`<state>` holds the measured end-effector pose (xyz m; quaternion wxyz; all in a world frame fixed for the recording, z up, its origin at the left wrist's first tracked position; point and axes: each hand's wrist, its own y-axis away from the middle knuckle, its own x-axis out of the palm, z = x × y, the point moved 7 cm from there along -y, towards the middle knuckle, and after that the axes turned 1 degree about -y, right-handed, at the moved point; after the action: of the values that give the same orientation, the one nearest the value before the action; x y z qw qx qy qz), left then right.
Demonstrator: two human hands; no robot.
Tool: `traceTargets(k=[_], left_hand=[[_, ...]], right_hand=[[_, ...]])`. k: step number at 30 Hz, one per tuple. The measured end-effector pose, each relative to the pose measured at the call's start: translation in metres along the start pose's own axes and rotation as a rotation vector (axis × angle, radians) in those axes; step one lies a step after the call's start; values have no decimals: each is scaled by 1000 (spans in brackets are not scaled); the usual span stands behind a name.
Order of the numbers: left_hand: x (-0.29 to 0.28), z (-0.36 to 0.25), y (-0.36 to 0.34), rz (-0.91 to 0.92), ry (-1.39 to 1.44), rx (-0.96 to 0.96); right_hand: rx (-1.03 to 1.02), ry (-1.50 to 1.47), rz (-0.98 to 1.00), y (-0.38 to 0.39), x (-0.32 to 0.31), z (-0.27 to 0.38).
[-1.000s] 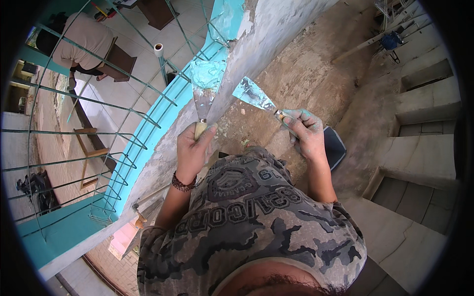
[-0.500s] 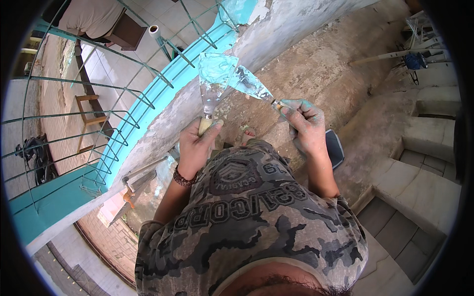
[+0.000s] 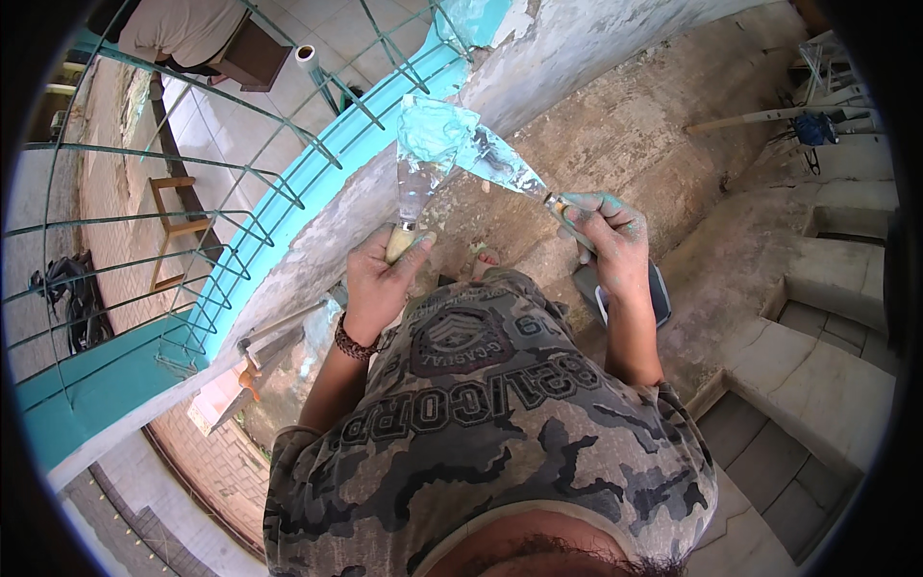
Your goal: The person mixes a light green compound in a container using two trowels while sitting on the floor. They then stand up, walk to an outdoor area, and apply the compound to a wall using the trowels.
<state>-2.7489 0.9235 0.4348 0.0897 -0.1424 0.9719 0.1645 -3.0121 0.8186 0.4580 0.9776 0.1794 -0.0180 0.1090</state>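
Observation:
My left hand (image 3: pixel 382 274) is closed around the pale handle of a putty knife (image 3: pixel 411 192), blade pointing up and away. A thick lump of turquoise putty (image 3: pixel 435 130) covers the far end of that blade. In my right hand (image 3: pixel 612 234), its fingers smeared with turquoise, I grip a second putty knife (image 3: pixel 510 165) by its handle. Its blade slants to the left, smeared with the same putty, and its tip meets the lump on the left knife. Both tools are held in the air in front of my body.
A low wall with a turquoise top (image 3: pixel 317 168) and a green metal grille (image 3: pixel 183 159) runs along the left. Beyond it are a seated person (image 3: pixel 183 29) and a wooden chair (image 3: pixel 173 226). A dark container (image 3: pixel 654 293) stands beside my right wrist; steps (image 3: pixel 808 370) lie at right.
The right knife's blade has moved onto the putty on the left knife, covering part of its edge. My right hand has shifted slightly right, and more of the dark container shows.

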Motion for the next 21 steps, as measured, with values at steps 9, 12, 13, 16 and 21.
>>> traceTargets(k=[9,12,13,16,21], left_hand=[[-5,-23,4,-2,-211,127],[-9,-25,6,2,-221,137],[-10,-26,7,18,-214,103],[-15,-29,10,63,-181,34],[-18,-16,7,115,-89,11]], right_hand=[[22,50,10,-10,11,-2],[-8,28,50,-24,8,-15],[-32,20,70,-30,8,-20],[-27,-57,168,-47,8,-29],[27,-210,261,-54,12,-45]])
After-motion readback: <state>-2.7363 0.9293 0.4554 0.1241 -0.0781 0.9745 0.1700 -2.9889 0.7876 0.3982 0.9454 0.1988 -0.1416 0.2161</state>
